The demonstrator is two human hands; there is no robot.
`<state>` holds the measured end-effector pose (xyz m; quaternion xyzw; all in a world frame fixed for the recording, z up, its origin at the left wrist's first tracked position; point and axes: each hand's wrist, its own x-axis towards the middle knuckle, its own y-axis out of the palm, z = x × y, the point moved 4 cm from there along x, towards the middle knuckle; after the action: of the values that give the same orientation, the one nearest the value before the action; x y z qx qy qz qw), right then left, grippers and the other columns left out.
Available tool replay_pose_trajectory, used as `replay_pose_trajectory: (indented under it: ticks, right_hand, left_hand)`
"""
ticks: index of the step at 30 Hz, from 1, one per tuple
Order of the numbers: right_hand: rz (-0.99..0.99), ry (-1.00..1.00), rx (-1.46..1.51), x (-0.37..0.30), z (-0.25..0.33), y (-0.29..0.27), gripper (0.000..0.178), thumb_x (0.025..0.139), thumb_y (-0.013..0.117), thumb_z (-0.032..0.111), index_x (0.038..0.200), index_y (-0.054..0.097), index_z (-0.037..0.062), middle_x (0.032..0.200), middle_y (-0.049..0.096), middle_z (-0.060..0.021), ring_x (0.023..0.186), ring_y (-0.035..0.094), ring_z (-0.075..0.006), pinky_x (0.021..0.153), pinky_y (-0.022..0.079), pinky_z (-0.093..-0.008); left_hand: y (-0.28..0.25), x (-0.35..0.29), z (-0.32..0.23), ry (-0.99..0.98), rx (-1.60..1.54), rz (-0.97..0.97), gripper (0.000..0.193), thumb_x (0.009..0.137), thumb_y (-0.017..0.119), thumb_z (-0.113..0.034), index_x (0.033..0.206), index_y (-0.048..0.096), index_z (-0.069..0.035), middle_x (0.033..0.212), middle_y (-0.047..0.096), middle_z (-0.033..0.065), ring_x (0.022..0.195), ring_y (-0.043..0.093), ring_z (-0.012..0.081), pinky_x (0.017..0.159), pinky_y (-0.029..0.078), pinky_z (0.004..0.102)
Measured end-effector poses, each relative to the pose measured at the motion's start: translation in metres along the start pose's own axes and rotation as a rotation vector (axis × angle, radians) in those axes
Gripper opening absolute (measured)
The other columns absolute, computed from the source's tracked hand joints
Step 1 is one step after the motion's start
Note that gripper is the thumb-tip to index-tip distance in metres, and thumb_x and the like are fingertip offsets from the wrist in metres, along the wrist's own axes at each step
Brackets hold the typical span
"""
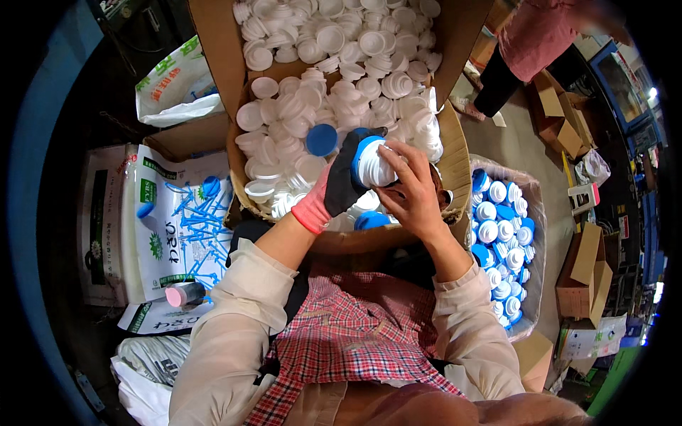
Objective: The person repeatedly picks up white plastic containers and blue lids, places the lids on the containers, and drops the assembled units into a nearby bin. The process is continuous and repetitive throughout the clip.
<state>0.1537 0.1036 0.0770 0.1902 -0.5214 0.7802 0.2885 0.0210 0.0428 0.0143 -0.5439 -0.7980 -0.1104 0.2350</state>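
Note:
My left hand [335,186], in a black and red glove, is closed round a plastic cap [372,165] with a blue base and a white ribbed top. The bare fingers of my right hand [418,195] rest on the white top from the other side, thumb below, gripping it. Both hands are over the near part of a cardboard box [458,138] heaped with loose white ribbed caps [291,106]. A blue round lid [322,140] lies on the heap. More blue pieces [372,220] sit just under my hands, partly hidden by them.
To the right, a plastic-lined bin [533,284] holds many blue-and-white caps. Thin blue plastic sticks [202,224] lie on a printed bag at the left, near a pink-ended cylinder [186,294]. Open cartons [584,277] and a person in pink [536,39] are farther right.

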Motion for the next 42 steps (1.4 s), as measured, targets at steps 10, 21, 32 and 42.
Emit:
replay_pose_trajectory:
  ticks: [10,21,32,42]
  right_hand:
    - [-0.043,0.229,0.453,-0.007,-0.025,-0.002,0.067,0.074,0.077,0.023,0.133,0.052,0.0059,0.133,0.045,-0.0147,0.115,0.048,-0.0291,0.097,0.041,-0.0391]
    - [-0.383,0.735,0.517,-0.019,-0.071,0.022,0.046,0.103,0.043,0.039,0.079,0.05,-0.0004,0.07,0.041,0.0027,0.068,0.037,-0.009,0.061,0.034,-0.0269]
    - [-0.341,0.789,0.666,-0.025,-0.094,0.04,0.049,0.1,0.045,0.039,0.081,0.049,-0.0061,0.065,0.043,-0.0097,0.065,0.038,-0.0145,0.06,0.036,-0.0351]
    - [-0.308,0.747,0.408,-0.026,-0.108,0.042,0.058,0.101,0.041,0.041,0.069,0.052,-0.0061,0.057,0.046,-0.0112,0.057,0.04,-0.0173,0.056,0.037,-0.0375]
  left_hand:
    - [0.009,0.001,-0.001,-0.419,-0.639,0.065,0.071,0.08,0.073,-0.009,0.142,0.039,-0.006,0.131,0.052,0.0075,0.117,0.052,0.0154,0.098,0.046,0.0305]
    - [0.028,-0.013,0.007,-0.24,0.295,-0.125,0.044,0.079,0.068,-0.008,0.118,0.052,0.005,0.102,0.064,0.0214,0.094,0.063,0.0326,0.081,0.049,0.0366]
    - [0.027,-0.017,0.01,-0.207,0.389,-0.171,0.044,0.075,0.071,-0.013,0.113,0.054,0.003,0.088,0.063,0.025,0.084,0.061,0.0434,0.071,0.048,0.0438]
    - [0.042,-0.012,0.001,-0.163,0.543,-0.054,0.049,0.075,0.072,-0.013,0.117,0.055,0.005,0.092,0.065,0.0239,0.084,0.065,0.0367,0.074,0.05,0.04]
